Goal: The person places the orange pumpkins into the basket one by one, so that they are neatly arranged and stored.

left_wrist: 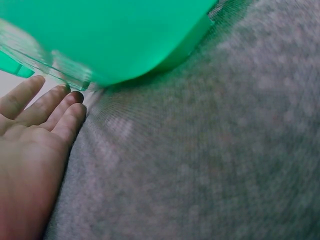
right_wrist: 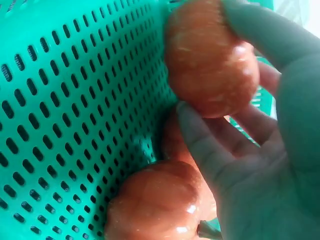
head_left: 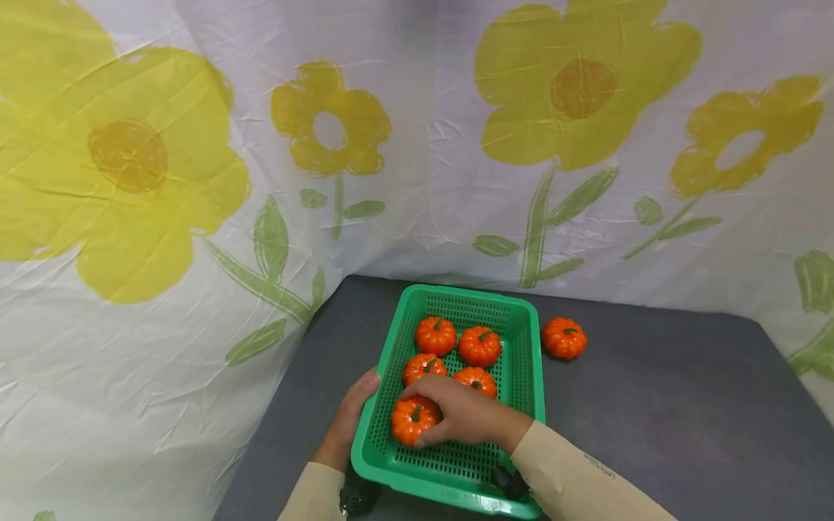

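Note:
My right hand [head_left: 470,411] grips a small orange pumpkin [head_left: 410,425] with a green stem, between thumb and fingers, inside the near left part of a green perforated plastic basket [head_left: 540,362]. In the right wrist view this pumpkin [right_wrist: 212,60] is up beside the basket wall, with another pumpkin [right_wrist: 155,205] below it. Several more pumpkins [head_left: 480,346] sit in the basket's middle and far part, some partly covered by the right hand. Against the basket's left outer side, my left hand [head_left: 355,412] rests; the left wrist view shows its fingers [left_wrist: 67,120] fairly straight at the green wall.
One more orange pumpkin [head_left: 564,339] lies on the dark grey table [head_left: 651,391], just outside the basket's far right side. A white sheet [head_left: 417,210] printed with yellow flowers hangs behind the table and along its left. Black wrist devices [head_left: 510,482] show near both sleeves.

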The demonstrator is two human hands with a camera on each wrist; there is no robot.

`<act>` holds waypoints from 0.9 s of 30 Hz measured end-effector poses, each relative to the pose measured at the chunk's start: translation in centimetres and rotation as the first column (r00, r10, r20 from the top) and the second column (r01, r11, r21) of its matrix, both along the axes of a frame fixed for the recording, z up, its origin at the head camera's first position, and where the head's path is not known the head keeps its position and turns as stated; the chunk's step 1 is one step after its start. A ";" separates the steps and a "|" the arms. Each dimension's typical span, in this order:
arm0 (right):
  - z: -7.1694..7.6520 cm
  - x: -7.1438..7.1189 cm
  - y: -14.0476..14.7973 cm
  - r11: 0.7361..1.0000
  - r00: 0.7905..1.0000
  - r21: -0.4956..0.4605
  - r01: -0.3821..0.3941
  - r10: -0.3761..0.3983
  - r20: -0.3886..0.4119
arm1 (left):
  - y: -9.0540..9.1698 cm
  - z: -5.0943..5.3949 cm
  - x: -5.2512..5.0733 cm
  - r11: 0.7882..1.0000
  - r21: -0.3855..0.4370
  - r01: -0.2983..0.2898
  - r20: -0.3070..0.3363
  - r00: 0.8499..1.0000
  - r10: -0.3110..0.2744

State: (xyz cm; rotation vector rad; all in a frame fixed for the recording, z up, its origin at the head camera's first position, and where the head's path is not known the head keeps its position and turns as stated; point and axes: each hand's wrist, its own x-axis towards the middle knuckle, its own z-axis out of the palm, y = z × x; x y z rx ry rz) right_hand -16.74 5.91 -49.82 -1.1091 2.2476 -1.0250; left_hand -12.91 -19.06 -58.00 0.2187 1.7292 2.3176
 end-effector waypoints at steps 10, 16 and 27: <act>0.1 0.5 -0.3 0.991 0.996 0.130 -0.032 0.042 -0.072 | 0.0 -0.1 0.0 1.000 0.015 -0.001 0.009 1.000 0.000; 0.1 0.5 -0.2 0.993 0.994 0.119 -0.024 0.036 -0.106 | 0.0 0.0 0.1 1.000 -0.002 -0.004 0.019 1.000 0.004; 0.1 0.1 0.0 0.992 0.986 0.125 0.026 -0.004 -0.167 | -0.2 0.0 0.0 1.000 -0.009 0.008 -0.006 1.000 -0.008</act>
